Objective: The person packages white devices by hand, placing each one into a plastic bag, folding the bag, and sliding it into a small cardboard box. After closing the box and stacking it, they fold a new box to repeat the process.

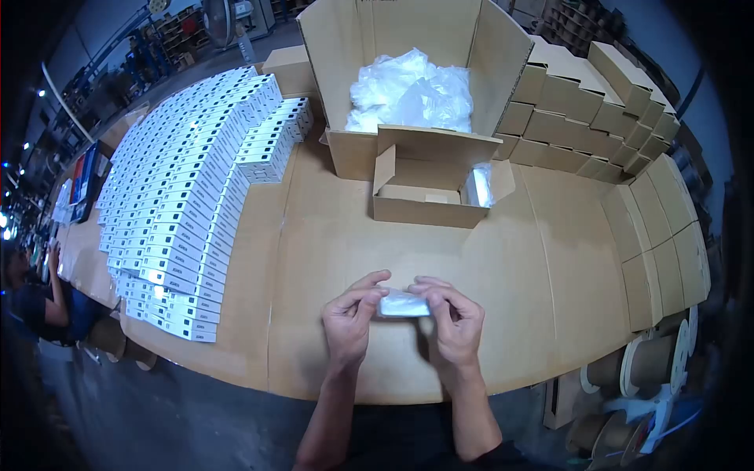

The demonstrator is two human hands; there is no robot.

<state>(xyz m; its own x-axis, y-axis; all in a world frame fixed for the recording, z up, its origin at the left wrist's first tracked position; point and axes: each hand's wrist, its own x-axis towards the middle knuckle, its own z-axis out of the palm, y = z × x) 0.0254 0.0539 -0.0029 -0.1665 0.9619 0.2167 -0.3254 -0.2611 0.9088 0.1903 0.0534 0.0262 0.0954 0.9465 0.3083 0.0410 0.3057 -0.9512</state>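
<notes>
Between my two hands, over the front middle of the table, is a small white box in clear plastic wrap (404, 304). My left hand (348, 318) grips its left end with thumb and fingers. The right end is pinched in my right hand (454, 318). Beyond them stands an open brown carton (428, 212) with its flaps up, and one wrapped white item (477, 187) is inside at its right end. Behind that carton, a large open cardboard box (353, 153) holds a heap of clear plastic bags (412, 90).
Stacked small white boxes (184, 196) cover the left of the table (314, 235). Brown cartons (581, 110) are piled at the back right, with more (660, 228) along the right edge. Spools (656, 361) stand below right. Another person (47, 302) is at far left.
</notes>
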